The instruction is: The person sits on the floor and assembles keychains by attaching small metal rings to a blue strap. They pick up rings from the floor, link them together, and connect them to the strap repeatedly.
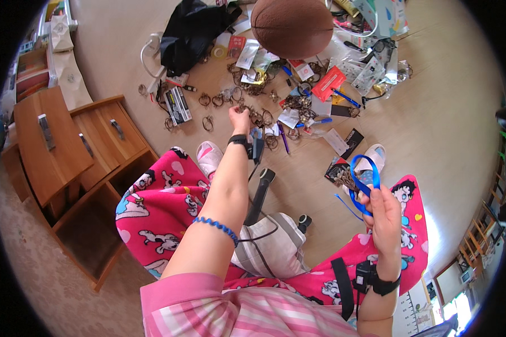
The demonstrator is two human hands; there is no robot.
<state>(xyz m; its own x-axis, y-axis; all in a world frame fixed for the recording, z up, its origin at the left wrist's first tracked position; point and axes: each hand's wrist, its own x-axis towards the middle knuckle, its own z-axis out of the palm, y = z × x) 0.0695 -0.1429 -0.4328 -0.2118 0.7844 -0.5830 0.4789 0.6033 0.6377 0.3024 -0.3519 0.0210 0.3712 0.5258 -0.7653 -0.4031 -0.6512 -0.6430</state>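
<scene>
My left hand (240,119) reaches down to the floor, fingers pinched together at the edge of a spread of small brown loops (256,117). What it pinches, if anything, is too small to make out. Raised over my right knee, my right hand (383,210) is closed on a blue ribbon (375,171), which curves up in a loop with one loose end hanging to the left. A brownish-grey bunch (346,177) shows beside the ribbon; I cannot tell whether it hangs from it. More single brown loops (208,123) lie left of my left hand.
A brown basketball (292,28) and a black bag (191,36) are at the far side. Cards, pens and packets surround a red packet (329,83). An opened wooden drawer unit (112,129) stands left. Between my legs are a grey-white cushion (270,247) and black bars.
</scene>
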